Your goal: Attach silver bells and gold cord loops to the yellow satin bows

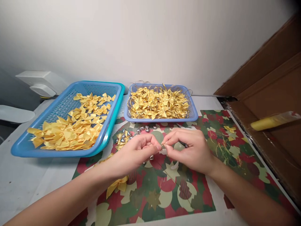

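Note:
My left hand [141, 149] and my right hand [188, 146] meet over the patterned sheet, thumb and fingertips pinched together on each. Between them runs a thin gold cord [162, 144], mostly hidden by the fingers. A small silver bell [151, 157] shows just below my left fingertips; whether it hangs from the cord I cannot tell. Past my left hand lie several loose silver bells [142, 128] and a few yellow ribbon bows. Another yellow bow [118, 185] rests on the sheet below my left wrist. A small dark object [183, 144] is partly covered by my right hand.
A blue basket [60, 153] of yellow bows stands at left, stacked on a teal one [108, 133]. Behind my hands, a smaller basket [162, 120] holds bows with gold cord loops. Cord scraps [224, 150] lie right, beside cardboard [265, 84] and a yellow tube [270, 122].

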`<state>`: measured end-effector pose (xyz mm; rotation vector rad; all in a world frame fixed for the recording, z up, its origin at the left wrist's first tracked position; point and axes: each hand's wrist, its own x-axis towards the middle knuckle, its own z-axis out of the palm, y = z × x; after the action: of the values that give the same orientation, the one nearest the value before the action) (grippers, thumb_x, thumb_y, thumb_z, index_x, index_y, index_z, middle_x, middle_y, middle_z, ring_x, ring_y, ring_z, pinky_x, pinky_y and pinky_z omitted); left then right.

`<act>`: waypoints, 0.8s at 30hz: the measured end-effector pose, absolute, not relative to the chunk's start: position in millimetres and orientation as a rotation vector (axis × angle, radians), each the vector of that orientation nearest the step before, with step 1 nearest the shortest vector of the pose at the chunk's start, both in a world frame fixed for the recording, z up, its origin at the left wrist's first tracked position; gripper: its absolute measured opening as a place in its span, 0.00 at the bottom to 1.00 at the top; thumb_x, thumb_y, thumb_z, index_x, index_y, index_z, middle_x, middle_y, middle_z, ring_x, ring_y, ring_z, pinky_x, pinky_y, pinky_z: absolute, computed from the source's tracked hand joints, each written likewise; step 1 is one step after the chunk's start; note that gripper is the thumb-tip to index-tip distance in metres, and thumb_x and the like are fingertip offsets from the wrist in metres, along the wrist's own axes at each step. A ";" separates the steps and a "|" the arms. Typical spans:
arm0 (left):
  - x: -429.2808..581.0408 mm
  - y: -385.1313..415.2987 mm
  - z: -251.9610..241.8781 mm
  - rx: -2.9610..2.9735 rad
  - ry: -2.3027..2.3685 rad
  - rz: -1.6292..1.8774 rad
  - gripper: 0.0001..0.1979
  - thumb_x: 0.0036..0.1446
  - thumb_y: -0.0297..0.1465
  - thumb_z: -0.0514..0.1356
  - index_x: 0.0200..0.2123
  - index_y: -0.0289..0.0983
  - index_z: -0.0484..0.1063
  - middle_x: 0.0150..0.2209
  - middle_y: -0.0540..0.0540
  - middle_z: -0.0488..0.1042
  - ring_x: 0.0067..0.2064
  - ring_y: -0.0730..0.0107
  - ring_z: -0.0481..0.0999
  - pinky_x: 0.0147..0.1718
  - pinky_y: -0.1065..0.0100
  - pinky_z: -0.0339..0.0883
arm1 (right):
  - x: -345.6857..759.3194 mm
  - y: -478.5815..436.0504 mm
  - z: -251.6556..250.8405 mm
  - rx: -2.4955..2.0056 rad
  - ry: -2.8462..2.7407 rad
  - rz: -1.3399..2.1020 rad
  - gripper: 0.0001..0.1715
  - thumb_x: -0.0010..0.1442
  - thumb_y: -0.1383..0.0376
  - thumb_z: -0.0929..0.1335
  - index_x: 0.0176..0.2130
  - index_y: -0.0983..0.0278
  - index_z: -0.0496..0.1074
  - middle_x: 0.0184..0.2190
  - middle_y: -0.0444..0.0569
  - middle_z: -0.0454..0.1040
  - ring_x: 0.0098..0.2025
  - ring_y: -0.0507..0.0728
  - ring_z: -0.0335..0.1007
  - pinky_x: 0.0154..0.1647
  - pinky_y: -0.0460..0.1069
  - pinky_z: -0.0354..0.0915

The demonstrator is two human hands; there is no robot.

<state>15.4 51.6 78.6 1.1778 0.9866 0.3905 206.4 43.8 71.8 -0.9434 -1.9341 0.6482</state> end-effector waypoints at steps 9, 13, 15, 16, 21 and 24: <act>14.2 52.8 79.2 1.159 0.982 0.365 0.14 0.59 0.41 0.57 0.27 0.37 0.64 0.25 0.55 0.60 0.26 0.75 0.55 0.26 0.71 0.49 | 214.1 47.4 81.1 -1.039 -1.892 0.791 0.10 0.49 0.77 0.69 0.24 0.62 0.72 0.31 0.45 0.80 0.34 0.54 0.77 0.37 0.48 0.72; 14.0 51.7 76.1 1.173 0.976 0.375 0.14 0.59 0.40 0.57 0.28 0.37 0.65 0.24 0.56 0.58 0.26 0.75 0.54 0.26 0.71 0.48 | 206.7 42.9 78.0 -0.962 -1.927 0.810 0.11 0.48 0.78 0.68 0.24 0.63 0.71 0.29 0.45 0.80 0.31 0.53 0.76 0.35 0.47 0.71; 13.9 50.9 74.9 1.170 0.970 0.365 0.13 0.59 0.40 0.57 0.28 0.36 0.65 0.24 0.56 0.58 0.26 0.76 0.54 0.26 0.71 0.49 | 204.3 41.7 75.5 -0.945 -1.932 0.771 0.11 0.48 0.79 0.68 0.24 0.63 0.70 0.26 0.45 0.78 0.29 0.52 0.75 0.32 0.47 0.70; 14.0 50.6 74.7 1.168 0.967 0.362 0.13 0.59 0.40 0.57 0.28 0.36 0.65 0.24 0.56 0.58 0.26 0.76 0.54 0.25 0.72 0.49 | 204.0 41.5 74.4 -0.937 -1.936 0.751 0.11 0.48 0.79 0.68 0.23 0.63 0.70 0.25 0.45 0.78 0.29 0.52 0.74 0.32 0.47 0.69; 14.9 50.9 76.6 1.152 0.964 0.365 0.12 0.59 0.37 0.57 0.27 0.36 0.65 0.22 0.57 0.58 0.23 0.78 0.52 0.22 0.73 0.47 | 209.5 43.4 74.3 -0.899 -1.942 0.696 0.12 0.46 0.80 0.68 0.24 0.64 0.70 0.25 0.44 0.77 0.29 0.51 0.74 0.34 0.47 0.69; 16.2 51.6 78.4 1.123 0.983 0.395 0.11 0.58 0.35 0.57 0.27 0.36 0.65 0.21 0.58 0.56 0.21 0.80 0.50 0.19 0.75 0.45 | 215.3 45.6 77.8 -0.961 -1.879 0.695 0.12 0.46 0.80 0.68 0.23 0.64 0.69 0.25 0.44 0.76 0.30 0.52 0.74 0.33 0.47 0.69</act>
<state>16.2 51.6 78.4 1.1228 0.9833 0.3947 215.3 45.6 77.8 -0.9610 -1.8787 0.6949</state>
